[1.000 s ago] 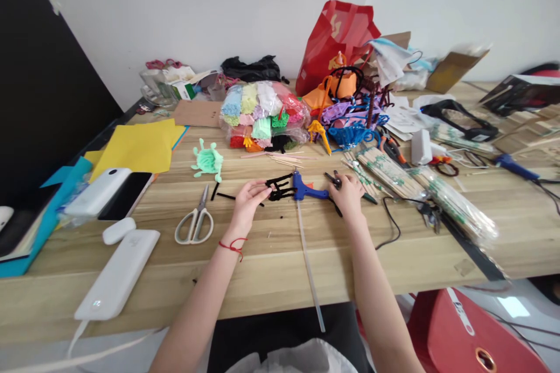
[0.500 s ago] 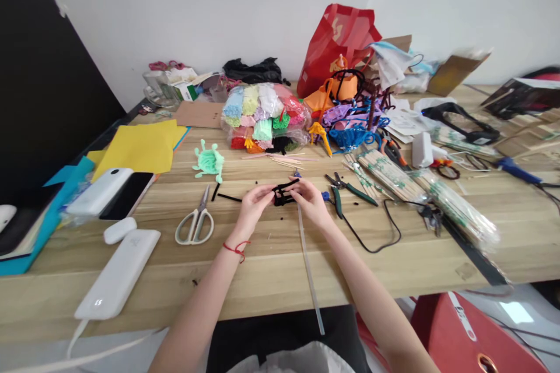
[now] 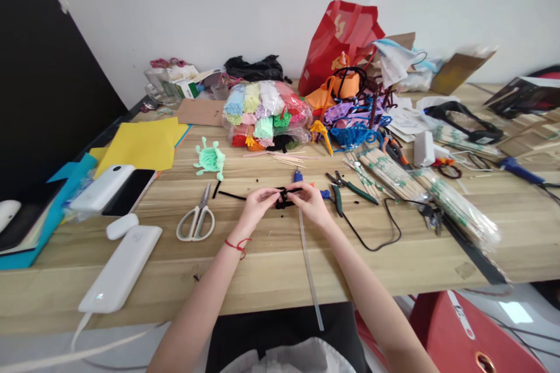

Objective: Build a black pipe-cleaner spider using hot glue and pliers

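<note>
Glue gun (image 3: pixel 299 176) released; black pipe-cleaner piece (image 3: pixel 283 199), right of the scissors (image 3: pixel 196 221), is now being pinched by left hand (image 3: pixel 257 203) and right hand (image 3: pixel 312 200).

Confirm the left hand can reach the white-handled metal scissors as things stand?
Probably yes: the white-handled metal scissors lie uncovered beside the left hand, bare wood between, but it holds the black fuzzy wire piece.
</note>
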A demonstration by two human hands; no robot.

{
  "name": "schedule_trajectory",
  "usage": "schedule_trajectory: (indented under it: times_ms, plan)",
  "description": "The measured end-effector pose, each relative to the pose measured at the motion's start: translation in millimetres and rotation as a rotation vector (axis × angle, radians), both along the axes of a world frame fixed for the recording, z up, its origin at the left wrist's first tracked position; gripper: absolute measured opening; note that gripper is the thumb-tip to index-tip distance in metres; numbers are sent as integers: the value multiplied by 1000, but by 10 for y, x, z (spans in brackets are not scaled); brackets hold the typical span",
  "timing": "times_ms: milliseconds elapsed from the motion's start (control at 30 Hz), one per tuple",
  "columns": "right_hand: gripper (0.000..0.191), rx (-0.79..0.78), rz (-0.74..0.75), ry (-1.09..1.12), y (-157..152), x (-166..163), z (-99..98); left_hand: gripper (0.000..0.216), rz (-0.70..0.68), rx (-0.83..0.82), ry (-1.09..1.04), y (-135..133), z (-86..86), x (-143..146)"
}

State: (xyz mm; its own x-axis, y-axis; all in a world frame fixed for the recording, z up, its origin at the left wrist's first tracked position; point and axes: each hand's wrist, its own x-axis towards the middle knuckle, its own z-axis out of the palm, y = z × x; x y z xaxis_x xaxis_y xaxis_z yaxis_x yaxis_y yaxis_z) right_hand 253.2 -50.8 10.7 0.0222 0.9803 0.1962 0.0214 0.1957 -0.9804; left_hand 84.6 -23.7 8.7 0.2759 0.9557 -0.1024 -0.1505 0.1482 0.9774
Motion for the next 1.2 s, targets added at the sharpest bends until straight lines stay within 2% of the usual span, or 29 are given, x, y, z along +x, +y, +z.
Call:
schedule_trajectory:
  times_ms: [333,933,1100,1200]
  plan:
    - [21,-55,-41,28,-1,9,-4,27,-6,16,47,11,-7,-17]
    - [27,-108,-14,42,11,23,-22,33,-22,31,98,34,-34,-51]
    - [26,-128,-33,59,-1,-5,1,31,52,87,90,8,19,-26]
    - [27,-202,-74,191,-4,-31,13,36,117,183,70,-5,100,-44]
